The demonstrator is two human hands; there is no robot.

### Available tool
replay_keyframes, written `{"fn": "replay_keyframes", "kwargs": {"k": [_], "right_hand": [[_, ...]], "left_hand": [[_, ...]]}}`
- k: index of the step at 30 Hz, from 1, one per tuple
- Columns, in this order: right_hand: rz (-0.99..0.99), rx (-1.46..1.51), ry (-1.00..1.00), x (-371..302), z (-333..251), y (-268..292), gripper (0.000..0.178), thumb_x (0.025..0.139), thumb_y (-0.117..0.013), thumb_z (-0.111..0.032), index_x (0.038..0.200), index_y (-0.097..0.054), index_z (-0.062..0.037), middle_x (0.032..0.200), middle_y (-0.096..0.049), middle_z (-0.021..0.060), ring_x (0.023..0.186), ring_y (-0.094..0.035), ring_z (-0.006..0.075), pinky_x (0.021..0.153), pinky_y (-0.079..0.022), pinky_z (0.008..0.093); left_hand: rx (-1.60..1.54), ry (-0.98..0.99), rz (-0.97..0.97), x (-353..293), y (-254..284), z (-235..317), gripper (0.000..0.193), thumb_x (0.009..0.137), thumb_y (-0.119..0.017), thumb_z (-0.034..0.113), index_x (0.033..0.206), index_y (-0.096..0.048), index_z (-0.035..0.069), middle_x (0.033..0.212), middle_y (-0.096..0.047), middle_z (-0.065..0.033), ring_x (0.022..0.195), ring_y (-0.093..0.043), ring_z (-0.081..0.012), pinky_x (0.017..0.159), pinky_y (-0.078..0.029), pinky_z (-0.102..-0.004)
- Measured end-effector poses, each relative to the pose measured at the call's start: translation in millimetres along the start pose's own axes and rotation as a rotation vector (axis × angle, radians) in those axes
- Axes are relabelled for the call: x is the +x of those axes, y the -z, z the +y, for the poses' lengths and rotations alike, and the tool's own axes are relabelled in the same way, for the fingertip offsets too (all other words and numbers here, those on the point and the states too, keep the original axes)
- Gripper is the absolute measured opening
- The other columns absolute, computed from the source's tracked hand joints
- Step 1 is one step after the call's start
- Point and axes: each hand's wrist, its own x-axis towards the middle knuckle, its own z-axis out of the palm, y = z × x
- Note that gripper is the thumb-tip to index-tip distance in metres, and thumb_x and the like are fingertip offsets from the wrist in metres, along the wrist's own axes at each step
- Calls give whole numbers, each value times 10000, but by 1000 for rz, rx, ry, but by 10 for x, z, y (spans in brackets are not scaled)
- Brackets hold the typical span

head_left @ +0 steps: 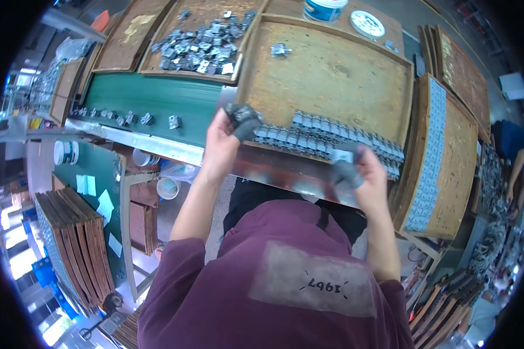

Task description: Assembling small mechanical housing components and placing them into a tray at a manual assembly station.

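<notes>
My left hand (pixel 230 129), with dark covers on its fingertips, is closed above the left end of the part rows. What it pinches, if anything, blends with the dark finger covers. Grey covers also sit on the fingers of my right hand (pixel 361 171), which pinches a small pale-grey metal part (pixel 342 156) over the tray's near edge. Rows of small grey metal parts (pixel 314 124) stand packed along the near side of the wooden tray (pixel 343 72). One loose metal part (pixel 279 50) lies in its far left corner.
A green conveyor belt (pixel 157 96) at left carries several small metal parts (pixel 174 121). Behind it, a wooden tray holds a heap of metal parts (pixel 201 46). A white-and-blue bucket (pixel 325 9) stands at the back. At right, another tray (pixel 457 168) holds pale parts in rows.
</notes>
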Motion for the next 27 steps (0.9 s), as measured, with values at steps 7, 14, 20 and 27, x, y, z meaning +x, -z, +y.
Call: {"fn": "replay_keyframes", "kwargs": {"k": [7, 14, 20, 27], "right_hand": [[87, -760, 561, 18, -286, -99, 280, 811, -751, -88, 1029, -614, 21, 898, -599, 148, 757, -627, 300, 641, -514, 356], [104, -880, 529, -77, -239, 21, 279, 705, -738, -3, 955, -619, 33, 840, -544, 139, 725, -607, 308, 606, -501, 383], [238, -1072, 611, -45, 45, 74, 270, 689, -685, 56, 952, -627, 36, 839, -543, 143, 733, -618, 326, 603, -508, 409], [273, -968, 546, -94, 91, -44, 299, 721, -723, -9, 1000, -626, 42, 891, -562, 158, 766, -623, 351, 626, -513, 409]], "left_hand": [[-130, -99, -455, -329, -637, 106, 367, 867, -662, -69, 1225, -627, 6, 1192, -565, -30, 1067, -600, -132, 877, -517, -275], [88, -250, -499, -433, -921, 130, 402, 859, -618, -98, 1245, -628, 12, 1173, -578, -82, 1104, -588, -183, 929, -488, -301], [191, -216, -485, -452, -1108, -63, 558, 817, -575, -122, 1355, -532, 22, 1219, -541, -174, 1149, -546, -315, 991, -446, -354], [649, -660, -308, -383, -1210, -352, 794, 665, -713, 20, 1404, -426, -25, 1328, -460, -322, 1198, -455, -470, 1000, -414, -503]]}}
